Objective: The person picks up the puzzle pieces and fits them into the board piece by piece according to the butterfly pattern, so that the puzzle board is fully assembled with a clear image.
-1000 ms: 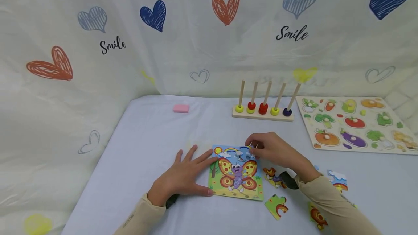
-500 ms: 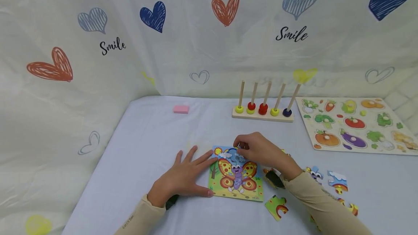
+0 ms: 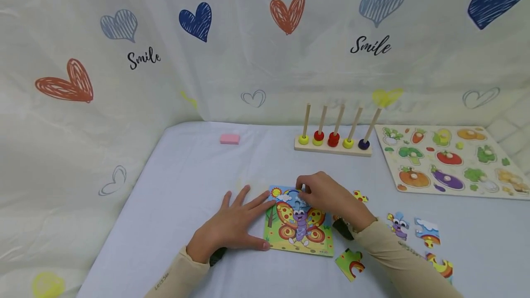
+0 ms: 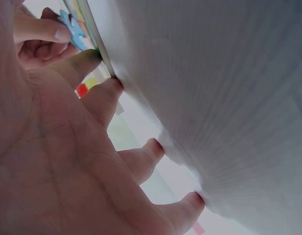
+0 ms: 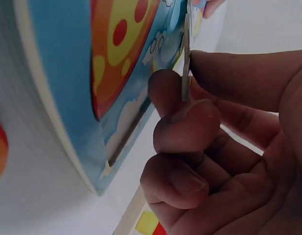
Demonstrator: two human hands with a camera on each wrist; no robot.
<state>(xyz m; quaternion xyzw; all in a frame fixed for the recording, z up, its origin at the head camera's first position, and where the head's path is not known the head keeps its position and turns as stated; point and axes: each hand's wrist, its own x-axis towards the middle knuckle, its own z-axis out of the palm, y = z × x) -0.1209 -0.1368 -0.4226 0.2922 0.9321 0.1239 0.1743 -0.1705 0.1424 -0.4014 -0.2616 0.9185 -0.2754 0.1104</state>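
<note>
A square butterfly jigsaw board (image 3: 298,245) lies on the white cloth in the head view. My left hand (image 3: 229,225) is spread flat beside it, with thumb and nearest fingertips at its left edge and the other fingertips on the cloth. Over the top middle of the board, my right hand (image 3: 327,194) pinches a blue jigsaw piece (image 4: 73,30) between thumb and fingers. In the right wrist view the piece (image 5: 186,58) stands edge-on, tilted up from the board's surface. Fingers hide most of it in the head view.
Loose jigsaw pieces, among them a green one (image 3: 351,263) and a rainbow one (image 3: 428,232), lie right of the board. Behind stand a peg counter with beads (image 3: 333,147) and a vegetable puzzle board (image 3: 426,159). A pink block (image 3: 229,139) lies at the back left.
From the board's top right corner, my right hand has moved left to its top middle. The sleeve's shift uncovers loose pieces on the right. My left hand has stayed in place.
</note>
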